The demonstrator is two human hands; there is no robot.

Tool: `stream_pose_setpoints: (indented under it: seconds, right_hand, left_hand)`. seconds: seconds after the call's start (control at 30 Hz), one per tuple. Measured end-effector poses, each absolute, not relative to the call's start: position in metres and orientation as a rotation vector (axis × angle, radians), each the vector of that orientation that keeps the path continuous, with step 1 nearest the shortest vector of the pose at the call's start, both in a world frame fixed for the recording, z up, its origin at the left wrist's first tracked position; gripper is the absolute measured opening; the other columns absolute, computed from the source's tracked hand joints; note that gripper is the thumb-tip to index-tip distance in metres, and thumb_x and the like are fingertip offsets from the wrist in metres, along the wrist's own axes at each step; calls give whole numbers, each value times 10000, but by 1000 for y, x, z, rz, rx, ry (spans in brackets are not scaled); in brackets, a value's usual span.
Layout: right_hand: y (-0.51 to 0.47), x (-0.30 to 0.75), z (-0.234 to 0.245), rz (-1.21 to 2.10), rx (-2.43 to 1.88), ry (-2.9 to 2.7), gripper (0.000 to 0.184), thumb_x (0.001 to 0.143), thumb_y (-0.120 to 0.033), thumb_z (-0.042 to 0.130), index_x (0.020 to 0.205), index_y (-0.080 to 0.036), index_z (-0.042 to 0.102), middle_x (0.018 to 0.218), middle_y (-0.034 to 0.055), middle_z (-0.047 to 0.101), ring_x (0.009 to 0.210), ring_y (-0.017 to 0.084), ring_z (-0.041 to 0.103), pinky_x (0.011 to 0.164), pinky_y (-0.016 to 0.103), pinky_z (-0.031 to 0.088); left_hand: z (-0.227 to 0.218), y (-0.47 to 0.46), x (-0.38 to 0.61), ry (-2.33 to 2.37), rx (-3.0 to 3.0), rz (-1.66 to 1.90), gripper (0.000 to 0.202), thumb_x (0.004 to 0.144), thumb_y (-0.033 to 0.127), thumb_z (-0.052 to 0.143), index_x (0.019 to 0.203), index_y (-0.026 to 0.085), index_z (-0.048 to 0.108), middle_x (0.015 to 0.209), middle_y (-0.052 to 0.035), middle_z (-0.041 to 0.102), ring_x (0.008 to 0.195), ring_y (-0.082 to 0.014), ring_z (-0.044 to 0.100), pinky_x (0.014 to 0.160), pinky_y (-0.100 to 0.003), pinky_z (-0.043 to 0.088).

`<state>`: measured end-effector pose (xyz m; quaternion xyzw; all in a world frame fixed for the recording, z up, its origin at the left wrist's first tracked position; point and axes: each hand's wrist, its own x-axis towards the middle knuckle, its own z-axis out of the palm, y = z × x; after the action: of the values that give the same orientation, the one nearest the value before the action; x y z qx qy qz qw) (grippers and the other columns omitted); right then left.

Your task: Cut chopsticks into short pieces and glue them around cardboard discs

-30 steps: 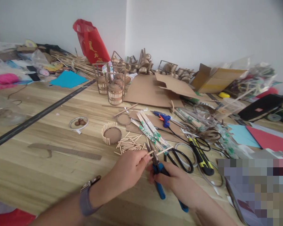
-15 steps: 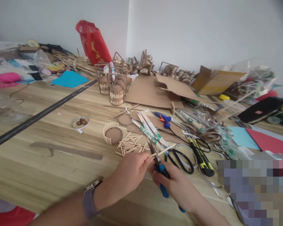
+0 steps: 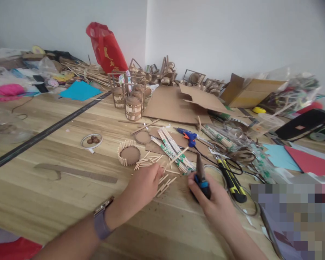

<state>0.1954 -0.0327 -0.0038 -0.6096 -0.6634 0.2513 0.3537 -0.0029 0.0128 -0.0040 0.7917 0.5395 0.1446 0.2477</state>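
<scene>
My left hand (image 3: 144, 182), with a watch on its wrist, pinches a thin wooden stick (image 3: 178, 157) that points up to the right. Below and behind its fingers lies a pile of short cut sticks (image 3: 148, 161). My right hand (image 3: 216, 202) is wrapped round blue-handled pliers (image 3: 202, 178), their dark jaws pointing up and away, apart from the stick. Left of the pile stands a round cardboard base (image 3: 130, 155) with short sticks upright round part of its rim. Paper-wrapped chopsticks (image 3: 172, 146) lie just beyond my hands.
A blue glue gun (image 3: 189, 136) and a yellow-black utility knife (image 3: 234, 184) lie on the right. A cardboard strip (image 3: 78, 172) and a ring with brown beads (image 3: 92, 141) are on the left. Small stick baskets (image 3: 133, 108) stand further back. A pixelated area covers the lower right.
The pliers have come away from the stick and moved right with my right hand. My left hand has shifted slightly left and up; its stick now tilts more steeply.
</scene>
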Motion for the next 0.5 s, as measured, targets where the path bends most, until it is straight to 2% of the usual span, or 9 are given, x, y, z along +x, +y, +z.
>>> stream_pose_setpoints:
  seconds: [0.1, 0.17, 0.27, 0.33, 0.5]
  right_hand:
    - [-29, 198, -12, 289, -1377, -1844, 126, 899, -292, 524, 947, -218, 614, 1099, 107, 657, 1048, 253, 606, 872, 363, 490]
    - [-28, 197, -17, 244, -1313, -1937, 144, 905, -238, 516, 1012, -212, 609, 1193, 127, 631, 1147, 254, 577, 925, 368, 480]
    - [-28, 194, -25, 290, -1400, -2027, 135, 903, -215, 498, 984, -187, 602, 969, 111, 673, 939, 241, 649, 780, 333, 525]
    - [-29, 191, -29, 278, -1495, -2046, 120, 896, -220, 487, 921, -181, 598, 818, 82, 650, 790, 235, 648, 665, 312, 517]
    - [-30, 188, -33, 201, -1589, -2069, 149, 897, -268, 462, 827, -191, 568, 692, 48, 593, 645, 226, 611, 550, 286, 455]
  left_hand:
    - [-14, 8, 2, 1320, 2270, 305, 243, 991, 237, 355, 865, 178, 554, 823, -79, 681, 761, -230, 639, 643, -308, 409]
    - [-18, 3, 4, 1243, 2336, 286, 246, 988, 229, 348, 913, 169, 575, 845, -96, 688, 778, -248, 648, 660, -327, 435]
    - [-19, -2, 6, 1187, 2386, 261, 241, 972, 185, 356, 973, 152, 595, 915, -123, 696, 830, -265, 658, 701, -355, 473]
    - [-20, -3, 7, 1185, 2408, 246, 243, 965, 168, 366, 994, 144, 606, 940, -130, 698, 855, -266, 661, 727, -367, 492]
    - [-25, -1, 8, 1202, 2501, 205, 271, 954, 141, 370, 944, 143, 641, 908, -126, 706, 827, -258, 669, 750, -387, 522]
